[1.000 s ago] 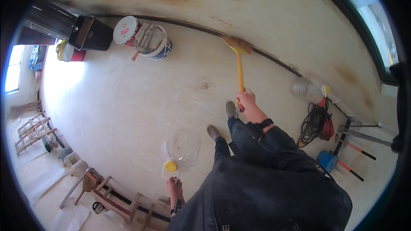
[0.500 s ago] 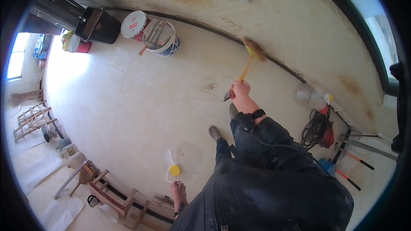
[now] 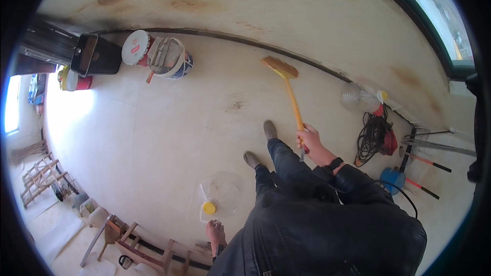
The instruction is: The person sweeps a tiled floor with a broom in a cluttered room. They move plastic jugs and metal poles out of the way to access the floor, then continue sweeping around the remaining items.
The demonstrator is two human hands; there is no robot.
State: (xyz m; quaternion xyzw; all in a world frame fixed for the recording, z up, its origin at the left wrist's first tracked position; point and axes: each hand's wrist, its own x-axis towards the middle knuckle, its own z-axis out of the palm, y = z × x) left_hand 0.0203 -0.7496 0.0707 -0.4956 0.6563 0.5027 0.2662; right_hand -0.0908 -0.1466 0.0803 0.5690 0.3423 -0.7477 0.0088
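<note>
One broom is showing, with a yellow stick and a flat head of tan bristles. The right hand is gripping the lower end of the stick, its fingers wrapping tight around it. The stick is running away from those fingers up and slightly to the left, its long axis nearly straight toward the wall, and the bristle head is sitting at the far end, close to the dark strip where the floor is meeting the wall.

The left hand is hanging low beside the person's jacket, and whether its fingers are curling or spreading cannot be told. One clear plastic jug with a yellow cap is lying on the floor just beyond that hand, apart from it.

Two shoes are standing between the hands. Far to the left of the broom head, two buckets are sitting by the wall. To the right of the gripping fingers, one coil of black cable is lying, with one clear bottle beyond it.
</note>
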